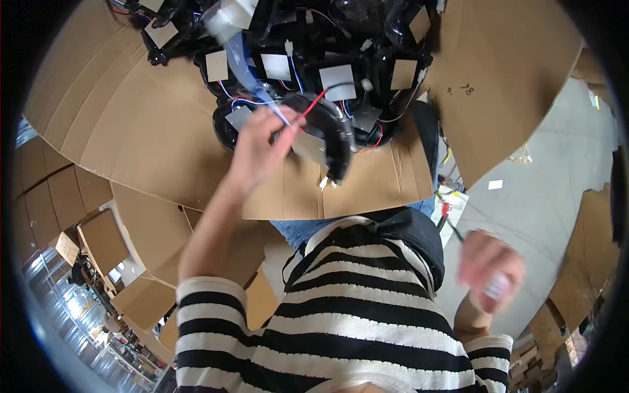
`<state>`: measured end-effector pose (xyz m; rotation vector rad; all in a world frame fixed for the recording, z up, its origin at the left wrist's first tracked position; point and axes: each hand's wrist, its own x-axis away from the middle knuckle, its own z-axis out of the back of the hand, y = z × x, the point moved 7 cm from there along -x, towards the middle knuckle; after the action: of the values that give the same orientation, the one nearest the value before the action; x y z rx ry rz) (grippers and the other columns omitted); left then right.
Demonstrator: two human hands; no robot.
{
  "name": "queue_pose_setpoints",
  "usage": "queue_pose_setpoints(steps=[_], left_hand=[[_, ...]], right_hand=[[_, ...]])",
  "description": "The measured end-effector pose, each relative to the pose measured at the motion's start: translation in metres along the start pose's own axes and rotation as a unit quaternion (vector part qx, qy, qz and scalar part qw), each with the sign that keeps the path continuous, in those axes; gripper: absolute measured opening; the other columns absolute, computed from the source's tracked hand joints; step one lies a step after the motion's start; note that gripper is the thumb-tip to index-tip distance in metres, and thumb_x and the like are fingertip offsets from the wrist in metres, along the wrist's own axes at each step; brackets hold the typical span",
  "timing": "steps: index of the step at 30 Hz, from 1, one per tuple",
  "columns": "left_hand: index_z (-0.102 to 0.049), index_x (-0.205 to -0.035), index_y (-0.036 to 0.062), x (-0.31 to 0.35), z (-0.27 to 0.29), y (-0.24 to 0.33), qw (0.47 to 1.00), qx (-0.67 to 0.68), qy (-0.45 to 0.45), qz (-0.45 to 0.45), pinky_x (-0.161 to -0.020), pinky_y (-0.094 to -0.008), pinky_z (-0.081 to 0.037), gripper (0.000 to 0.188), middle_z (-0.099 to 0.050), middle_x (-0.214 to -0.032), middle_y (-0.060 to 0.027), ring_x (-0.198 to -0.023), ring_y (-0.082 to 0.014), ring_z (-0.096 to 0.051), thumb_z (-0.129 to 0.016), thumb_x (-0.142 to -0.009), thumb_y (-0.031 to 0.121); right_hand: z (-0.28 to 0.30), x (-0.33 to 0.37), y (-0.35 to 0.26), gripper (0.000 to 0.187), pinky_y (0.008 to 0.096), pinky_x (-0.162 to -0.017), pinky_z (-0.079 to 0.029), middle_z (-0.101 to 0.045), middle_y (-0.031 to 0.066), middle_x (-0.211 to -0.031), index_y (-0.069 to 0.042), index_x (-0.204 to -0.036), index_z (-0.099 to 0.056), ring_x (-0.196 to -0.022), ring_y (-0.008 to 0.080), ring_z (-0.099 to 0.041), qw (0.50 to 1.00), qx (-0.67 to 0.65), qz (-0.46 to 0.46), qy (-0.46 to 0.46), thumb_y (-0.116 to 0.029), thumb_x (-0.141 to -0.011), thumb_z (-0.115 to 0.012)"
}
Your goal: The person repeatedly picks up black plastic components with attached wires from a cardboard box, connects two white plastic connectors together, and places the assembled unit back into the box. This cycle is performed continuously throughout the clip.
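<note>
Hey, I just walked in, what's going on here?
A person in a striped top is working with wired black parts over cardboard. Their left hand is at a red wire beside a black curved part; the fingertips seem to pinch the wire, though blur leaves that uncertain. More black parts with wires are crowded beyond it. The right hand is off to the right, too blurred to tell what its grip holds.
</note>
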<state>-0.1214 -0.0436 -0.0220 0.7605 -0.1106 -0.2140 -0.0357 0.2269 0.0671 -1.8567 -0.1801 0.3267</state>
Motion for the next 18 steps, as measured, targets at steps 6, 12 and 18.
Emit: queue_pose_setpoints(steps=[6,12,18], left_hand=[[-0.047,-0.097,-0.0008,0.045,-0.039,0.028,0.924,0.368,-0.008,0.102,-0.072,-0.0249,-0.041,0.015,-0.057,-0.083,-0.0071,-0.075,-0.0119,-0.053,-0.037,-0.087,0.004],[-0.042,-0.113,0.0001,0.056,-0.037,0.047,0.892,0.417,-0.064,0.162,-0.065,-0.0204,-0.040,0.028,-0.052,-0.073,-0.0019,-0.068,-0.0075,-0.048,-0.034,-0.090,0.013],[-0.044,-0.115,-0.0004,0.064,-0.029,0.058,0.938,0.321,-0.088,0.097,-0.058,-0.0206,-0.039,0.030,-0.049,-0.077,-0.0041,-0.064,-0.0090,-0.045,-0.042,-0.086,0.007]], right_hand=[[-0.045,-0.014,0.049,0.007,0.0296,-0.053,-0.039,-0.054,0.0115,-0.072,0.002,-0.073,-0.048,-0.060,0.0216,-0.049,0.984,0.041,-0.102,-0.142,-0.002,-0.079,-0.046],[-0.062,-0.018,0.069,0.006,0.0302,-0.052,-0.037,-0.050,0.0098,-0.066,0.001,-0.074,-0.049,-0.057,0.0227,-0.048,0.969,0.087,-0.150,-0.177,-0.002,-0.078,-0.047],[-0.066,-0.019,0.071,0.004,0.0303,-0.047,-0.034,-0.044,0.0092,-0.058,0.000,-0.074,-0.049,-0.050,0.0218,-0.044,0.965,0.122,-0.156,-0.175,-0.003,-0.076,-0.050]])
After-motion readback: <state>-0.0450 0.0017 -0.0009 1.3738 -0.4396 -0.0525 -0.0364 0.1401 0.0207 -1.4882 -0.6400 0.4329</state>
